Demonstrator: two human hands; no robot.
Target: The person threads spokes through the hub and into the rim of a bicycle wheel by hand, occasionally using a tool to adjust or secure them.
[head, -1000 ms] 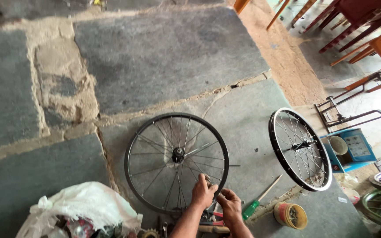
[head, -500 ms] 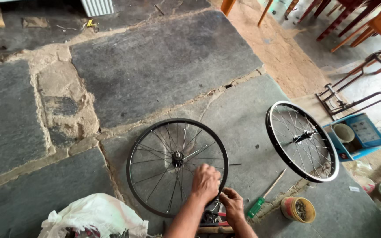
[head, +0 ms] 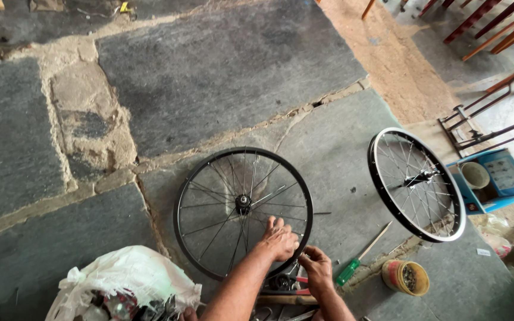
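Stone-slab floor, lower centre of the frame: a black spoked wheel (head: 243, 212) lies flat. The left hand (head: 279, 239) rests half-closed over its lower-right rim and spokes; the right hand (head: 316, 266), just beside and below, pinches something too small to identify.

Soft, even daylight, brighter at the right edge, gives faint shadows, sharp focus and slight wide-angle bending.
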